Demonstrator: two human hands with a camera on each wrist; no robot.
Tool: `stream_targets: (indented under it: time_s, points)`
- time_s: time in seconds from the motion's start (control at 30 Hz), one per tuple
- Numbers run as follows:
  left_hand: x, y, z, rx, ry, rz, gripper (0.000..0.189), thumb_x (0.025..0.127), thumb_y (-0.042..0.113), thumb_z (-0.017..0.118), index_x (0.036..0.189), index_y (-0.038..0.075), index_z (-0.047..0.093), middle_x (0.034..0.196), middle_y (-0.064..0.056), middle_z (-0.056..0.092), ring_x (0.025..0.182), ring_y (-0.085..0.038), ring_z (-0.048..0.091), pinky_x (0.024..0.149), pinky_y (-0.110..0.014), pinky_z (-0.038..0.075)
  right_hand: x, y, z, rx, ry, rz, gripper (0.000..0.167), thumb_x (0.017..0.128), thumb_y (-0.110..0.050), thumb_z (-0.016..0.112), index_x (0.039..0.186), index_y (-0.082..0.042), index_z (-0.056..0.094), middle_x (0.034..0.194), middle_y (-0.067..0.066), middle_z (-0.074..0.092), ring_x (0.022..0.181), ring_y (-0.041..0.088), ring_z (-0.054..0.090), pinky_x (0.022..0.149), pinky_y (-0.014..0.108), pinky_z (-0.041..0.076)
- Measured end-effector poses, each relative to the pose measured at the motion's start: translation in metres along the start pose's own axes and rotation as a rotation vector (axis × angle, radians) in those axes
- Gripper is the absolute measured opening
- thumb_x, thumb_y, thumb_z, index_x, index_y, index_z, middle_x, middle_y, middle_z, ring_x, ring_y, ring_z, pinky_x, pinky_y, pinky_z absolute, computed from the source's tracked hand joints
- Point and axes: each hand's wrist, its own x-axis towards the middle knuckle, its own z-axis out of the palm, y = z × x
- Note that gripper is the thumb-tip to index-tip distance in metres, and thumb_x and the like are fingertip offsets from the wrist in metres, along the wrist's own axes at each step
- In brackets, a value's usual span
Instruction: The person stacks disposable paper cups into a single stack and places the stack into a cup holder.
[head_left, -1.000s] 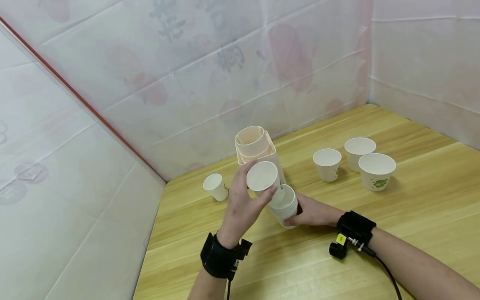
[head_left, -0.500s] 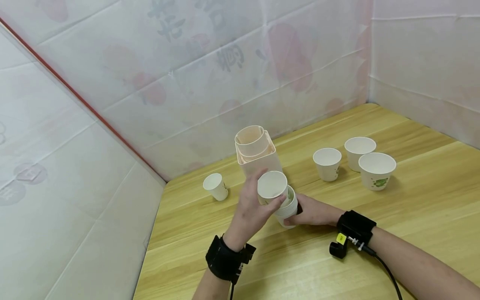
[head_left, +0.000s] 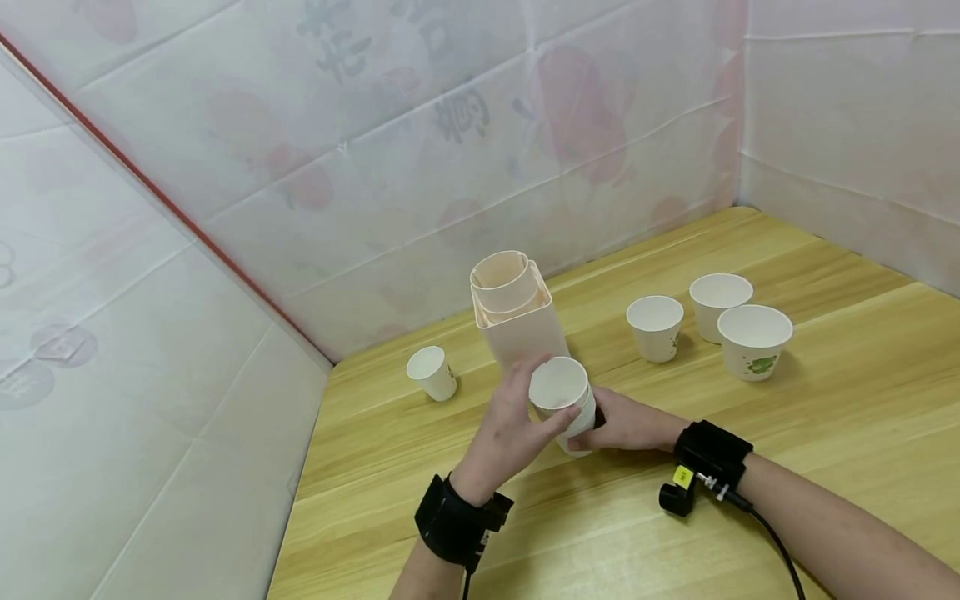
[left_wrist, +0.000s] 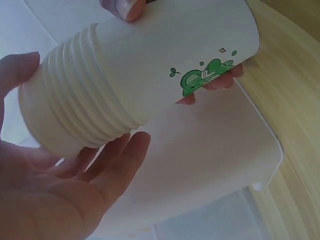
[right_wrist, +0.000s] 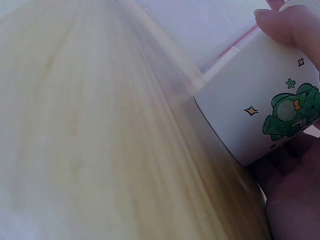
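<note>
A stack of nested white paper cups (head_left: pixel 576 425) stands between both hands, in front of a pale pink square container (head_left: pixel 525 333). My left hand (head_left: pixel 517 421) grips the uppermost cup (head_left: pixel 558 385), which sits in the mouth of the stack. Several closely spaced rims (left_wrist: pixel 80 90) show in the left wrist view. My right hand (head_left: pixel 630 421) is wrapped around the lower part of the stack. In the right wrist view its thumb and fingers hold the bottom cup (right_wrist: pixel 240 100), printed with a green cartoon figure, low over the wooden table.
One small paper cup (head_left: pixel 432 373) stands to the left. A small cup (head_left: pixel 655 331) and two wider ones (head_left: pixel 720 308) stand in a group to the right. A round sleeve (head_left: pixel 501 282) rises from the pink container. Sheet-covered walls (head_left: pixel 450 192) border the wooden table (head_left: pixel 360 467).
My left hand has moved right and down with its cup, from above the stack into the stack's mouth. My right hand has stayed in place around the stack.
</note>
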Motion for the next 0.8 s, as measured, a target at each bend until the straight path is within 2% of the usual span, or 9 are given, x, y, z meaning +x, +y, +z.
stream_targets:
  time_s: [0.2,0.53,0.8]
  points:
    - [-0.0006,-0.0015,0.0014,-0.057,-0.027,-0.060,0.061,0.093,0.045,0.066,0.142,0.015,0.047,0.133,-0.004,0.056,0.114,-0.019,0.058,0.091,-0.032,0.052,0.0006,0.0017,0.0000,-0.008,0.002,0.012,0.067,0.088,-0.024,0.075,0.142,-0.010,0.039,0.131,0.010,0.055,0.119,0.026,0.054,0.097,0.028,0.047]
    - [-0.0015,-0.0060,0.0004,-0.040,-0.033,-0.078,0.061,0.093,0.047,0.065,0.144,0.017,0.047,0.136,-0.001,0.055,0.117,-0.016,0.056,0.094,-0.032,0.051,0.0045,-0.0028,-0.0004,-0.033,0.015,0.033,0.066,0.086,-0.026,0.077,0.139,-0.009,0.041,0.128,0.010,0.056,0.116,0.025,0.056,0.095,0.030,0.049]
    - [-0.0013,-0.0068,0.0013,-0.044,-0.040,-0.087,0.063,0.093,0.049,0.065,0.145,0.019,0.046,0.138,0.000,0.054,0.120,-0.014,0.055,0.096,-0.033,0.051,0.0018,-0.0023,0.0014,-0.048,0.034,0.025,0.062,0.086,-0.025,0.078,0.135,-0.009,0.044,0.123,0.009,0.058,0.109,0.020,0.058,0.094,0.026,0.048]
